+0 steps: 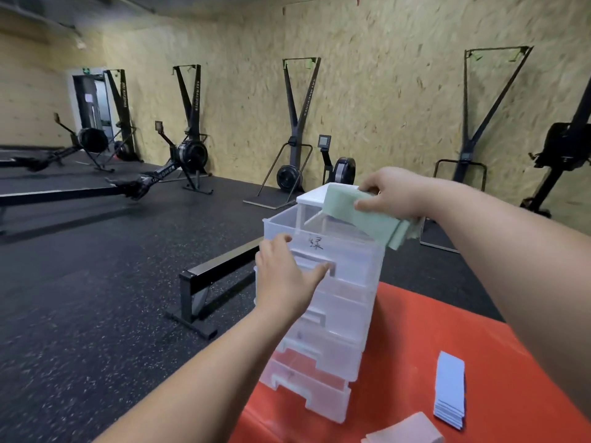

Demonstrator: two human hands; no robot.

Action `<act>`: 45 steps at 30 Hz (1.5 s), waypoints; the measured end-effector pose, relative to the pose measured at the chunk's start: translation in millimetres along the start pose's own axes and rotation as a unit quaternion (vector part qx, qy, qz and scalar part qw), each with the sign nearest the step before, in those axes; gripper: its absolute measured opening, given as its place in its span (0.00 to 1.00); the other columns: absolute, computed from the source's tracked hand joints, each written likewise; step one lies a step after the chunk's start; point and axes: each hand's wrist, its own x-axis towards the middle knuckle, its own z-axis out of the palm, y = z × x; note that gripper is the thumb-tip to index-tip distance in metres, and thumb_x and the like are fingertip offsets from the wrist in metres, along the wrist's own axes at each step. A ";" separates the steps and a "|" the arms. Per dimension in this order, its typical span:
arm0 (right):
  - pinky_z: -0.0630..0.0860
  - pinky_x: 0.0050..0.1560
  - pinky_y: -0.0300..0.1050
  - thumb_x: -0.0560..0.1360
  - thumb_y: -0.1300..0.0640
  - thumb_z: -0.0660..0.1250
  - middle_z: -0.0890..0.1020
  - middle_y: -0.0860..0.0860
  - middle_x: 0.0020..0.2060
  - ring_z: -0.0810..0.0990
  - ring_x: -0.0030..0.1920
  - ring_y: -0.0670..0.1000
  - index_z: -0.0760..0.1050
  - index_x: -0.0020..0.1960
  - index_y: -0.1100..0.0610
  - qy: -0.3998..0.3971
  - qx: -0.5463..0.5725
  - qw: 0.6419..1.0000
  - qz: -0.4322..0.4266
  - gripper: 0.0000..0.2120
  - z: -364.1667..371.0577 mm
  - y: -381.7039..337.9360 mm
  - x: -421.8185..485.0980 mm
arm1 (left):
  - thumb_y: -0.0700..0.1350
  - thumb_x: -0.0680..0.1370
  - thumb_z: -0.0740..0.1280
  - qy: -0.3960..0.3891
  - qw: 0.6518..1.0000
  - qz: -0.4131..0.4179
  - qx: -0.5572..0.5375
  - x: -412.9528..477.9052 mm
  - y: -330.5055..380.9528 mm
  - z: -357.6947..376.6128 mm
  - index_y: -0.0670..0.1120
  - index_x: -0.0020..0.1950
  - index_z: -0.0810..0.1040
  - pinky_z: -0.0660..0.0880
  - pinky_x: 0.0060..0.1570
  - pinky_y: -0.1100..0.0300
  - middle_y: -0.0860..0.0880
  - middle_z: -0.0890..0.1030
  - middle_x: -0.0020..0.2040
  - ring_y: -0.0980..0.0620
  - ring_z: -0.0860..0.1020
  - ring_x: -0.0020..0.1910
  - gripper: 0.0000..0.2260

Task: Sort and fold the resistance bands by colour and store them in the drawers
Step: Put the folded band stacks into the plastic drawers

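Folded green bands (361, 215) are gripped in the right hand (390, 193), fingers curled round them, above the open top drawer (345, 251), which is marked "绿". Marks on the lower drawers are blurred and cannot be read. The top drawer's front is gripped by the left hand (284, 276), thumb at the handle. Pink bands (406, 430) on the red bench (415, 330) are cut off by the frame.

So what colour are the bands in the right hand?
Pale green; the head view shows the bands best, gripped by the right hand over the open drawer.
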 end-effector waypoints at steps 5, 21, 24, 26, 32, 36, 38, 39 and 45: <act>0.80 0.58 0.56 0.78 0.42 0.69 0.84 0.50 0.52 0.81 0.51 0.55 0.82 0.57 0.51 -0.081 -0.080 0.993 -0.044 0.15 16.7 -6.5 62.9 | 0.66 0.71 0.77 0.040 0.999 0.004 -0.009 13.6 -14.8 21.0 0.48 0.74 0.66 0.70 0.69 0.49 0.50 0.67 0.66 0.47 0.67 0.68 0.40; 0.78 0.59 0.50 0.81 0.44 0.66 0.86 0.50 0.49 0.83 0.49 0.52 0.84 0.57 0.53 -0.265 0.122 0.956 -0.022 0.15 95.7 24.3 108.0 | 0.68 0.71 0.75 0.091 0.995 0.015 -0.049 14.9 -26.2 47.4 0.54 0.75 0.63 0.70 0.70 0.49 0.56 0.61 0.64 0.52 0.64 0.68 0.40; 0.79 0.58 0.50 0.83 0.46 0.65 0.86 0.48 0.47 0.84 0.48 0.52 0.84 0.54 0.50 -0.263 0.097 0.959 -0.042 0.12 96.3 23.7 106.9 | 0.68 0.70 0.76 0.085 0.995 0.005 -0.050 14.1 -23.3 47.6 0.55 0.75 0.62 0.70 0.70 0.50 0.56 0.61 0.63 0.53 0.64 0.67 0.40; 0.76 0.59 0.53 0.83 0.44 0.62 0.83 0.46 0.45 0.80 0.47 0.53 0.81 0.45 0.44 -0.239 -0.023 0.969 -0.067 0.13 99.4 19.5 108.6 | 0.68 0.70 0.76 0.077 0.996 -0.001 -0.048 13.4 -20.6 48.1 0.55 0.75 0.61 0.69 0.70 0.50 0.56 0.61 0.64 0.53 0.64 0.68 0.41; 0.76 0.63 0.50 0.79 0.46 0.70 0.84 0.45 0.58 0.81 0.57 0.52 0.81 0.65 0.46 -0.091 -0.044 0.994 -0.049 0.15 94.7 18.2 101.2 | 0.66 0.71 0.77 0.055 0.998 -0.016 -0.032 20.4 -10.5 52.2 0.53 0.76 0.61 0.67 0.71 0.49 0.53 0.62 0.68 0.50 0.63 0.70 0.42; 0.76 0.57 0.42 0.79 0.53 0.69 0.85 0.45 0.55 0.82 0.53 0.49 0.84 0.60 0.47 0.007 0.027 0.999 -0.040 0.11 79.6 32.4 86.7 | 0.64 0.71 0.78 0.047 0.998 -0.028 0.006 33.7 2.3 59.1 0.50 0.76 0.62 0.68 0.69 0.50 0.50 0.64 0.69 0.46 0.64 0.71 0.42; 0.77 0.56 0.43 0.80 0.54 0.69 0.85 0.46 0.54 0.82 0.53 0.49 0.84 0.59 0.47 0.046 0.058 0.997 -0.021 0.10 69.3 42.6 75.2 | 0.65 0.71 0.77 0.040 0.998 -0.041 0.026 42.6 9.4 64.3 0.49 0.75 0.62 0.69 0.68 0.48 0.48 0.64 0.68 0.44 0.66 0.70 0.41; 0.77 0.57 0.44 0.80 0.54 0.70 0.85 0.46 0.53 0.82 0.53 0.49 0.84 0.59 0.47 0.061 0.068 0.996 -0.012 0.09 64.8 48.2 68.1 | 0.64 0.71 0.77 0.034 0.998 -0.048 0.032 47.0 12.7 67.2 0.48 0.75 0.62 0.70 0.68 0.48 0.48 0.65 0.68 0.44 0.67 0.70 0.41; 0.74 0.50 0.42 0.80 0.55 0.69 0.83 0.43 0.49 0.81 0.50 0.46 0.83 0.56 0.47 0.111 0.118 0.986 0.033 0.08 54.4 84.5 1.4 | 0.63 0.75 0.74 0.015 0.997 -0.070 0.022 47.1 27.4 75.9 0.48 0.76 0.64 0.70 0.70 0.45 0.45 0.65 0.72 0.42 0.67 0.72 0.37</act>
